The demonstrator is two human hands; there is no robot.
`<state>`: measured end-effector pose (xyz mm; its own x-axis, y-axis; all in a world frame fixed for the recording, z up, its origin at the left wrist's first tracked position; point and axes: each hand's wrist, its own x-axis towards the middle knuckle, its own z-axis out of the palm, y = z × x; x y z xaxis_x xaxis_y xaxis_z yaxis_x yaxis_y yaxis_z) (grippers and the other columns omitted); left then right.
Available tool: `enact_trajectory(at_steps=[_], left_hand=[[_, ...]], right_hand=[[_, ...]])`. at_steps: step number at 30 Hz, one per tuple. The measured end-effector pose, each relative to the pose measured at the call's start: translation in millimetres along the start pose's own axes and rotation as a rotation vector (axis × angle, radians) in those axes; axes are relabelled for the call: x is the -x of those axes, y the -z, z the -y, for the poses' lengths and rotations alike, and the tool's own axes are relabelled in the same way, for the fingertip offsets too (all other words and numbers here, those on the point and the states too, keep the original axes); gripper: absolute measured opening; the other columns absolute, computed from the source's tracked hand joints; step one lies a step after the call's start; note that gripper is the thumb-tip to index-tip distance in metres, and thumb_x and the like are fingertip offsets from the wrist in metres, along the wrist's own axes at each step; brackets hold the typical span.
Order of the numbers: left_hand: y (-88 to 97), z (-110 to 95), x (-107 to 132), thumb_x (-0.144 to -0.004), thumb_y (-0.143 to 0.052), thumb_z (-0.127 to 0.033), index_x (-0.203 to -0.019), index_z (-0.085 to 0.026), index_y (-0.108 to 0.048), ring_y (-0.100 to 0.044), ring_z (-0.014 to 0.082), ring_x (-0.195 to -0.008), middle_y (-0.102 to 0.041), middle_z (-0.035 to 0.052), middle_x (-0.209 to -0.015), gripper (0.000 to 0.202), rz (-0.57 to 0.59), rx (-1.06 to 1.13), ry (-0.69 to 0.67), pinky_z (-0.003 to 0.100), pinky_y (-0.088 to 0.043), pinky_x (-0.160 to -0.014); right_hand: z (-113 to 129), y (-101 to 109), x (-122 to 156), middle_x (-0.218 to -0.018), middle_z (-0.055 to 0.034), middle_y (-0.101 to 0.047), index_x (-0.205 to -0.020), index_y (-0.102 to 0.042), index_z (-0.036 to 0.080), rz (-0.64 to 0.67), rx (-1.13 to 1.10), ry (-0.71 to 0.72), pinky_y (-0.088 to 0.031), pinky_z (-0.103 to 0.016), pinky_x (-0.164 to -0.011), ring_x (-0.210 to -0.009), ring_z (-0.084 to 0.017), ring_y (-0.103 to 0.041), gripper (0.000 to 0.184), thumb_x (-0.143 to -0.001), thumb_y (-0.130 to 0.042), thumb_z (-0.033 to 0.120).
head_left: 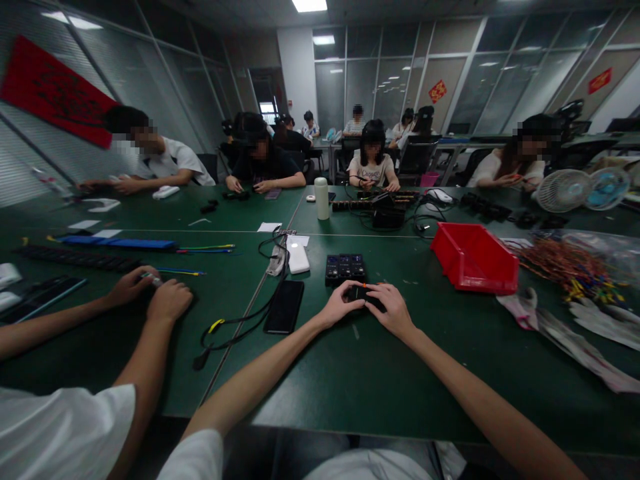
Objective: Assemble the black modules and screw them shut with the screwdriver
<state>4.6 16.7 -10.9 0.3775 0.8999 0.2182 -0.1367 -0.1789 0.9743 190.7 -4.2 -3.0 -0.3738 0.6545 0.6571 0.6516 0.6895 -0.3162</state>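
Between my two hands is a small black rectangular part point(357, 294) with an orange piece at its far edge; its exact kind does not show. My left hand point(341, 303) grips its left end, thumb on the near side and fingers over the far side. On its right end, my right hand point(393, 308) is closed in the same way, fingertips near the orange piece. Just beyond my hands, several similar black modules point(345, 268) sit side by side on the green table point(340, 387).
A red bin point(473, 257) stands to the right, near bundled wires point(575, 267) and gloves point(565, 340). Left of my hands lie a black phone point(284, 307), a white power bank point(298, 255) and a black cable point(235, 343). A co-worker's hands point(167, 297) are further left. A pale bottle point(322, 199) stands behind.
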Motion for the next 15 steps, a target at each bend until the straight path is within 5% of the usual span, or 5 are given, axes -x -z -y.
enact_trajectory(at_steps=[15], left_hand=[[2.2, 2.8, -0.3, -0.068, -0.071, -0.027, -0.114, -0.019, -0.051, -0.055, 0.0174, -0.099, -0.057, 0.0064, -0.11, 0.051, 0.043, -0.008, -0.024, 0.031, -0.043, -0.088]], right_hand=[[-1.5, 0.3, -0.4, -0.114, -0.0086, -0.062, -0.106, -0.059, 0.022, -0.008, -0.045, -0.016, -0.042, -0.05, -0.091, -0.105, -0.026, -0.054, 0.023, -0.084, -0.056, 0.026]])
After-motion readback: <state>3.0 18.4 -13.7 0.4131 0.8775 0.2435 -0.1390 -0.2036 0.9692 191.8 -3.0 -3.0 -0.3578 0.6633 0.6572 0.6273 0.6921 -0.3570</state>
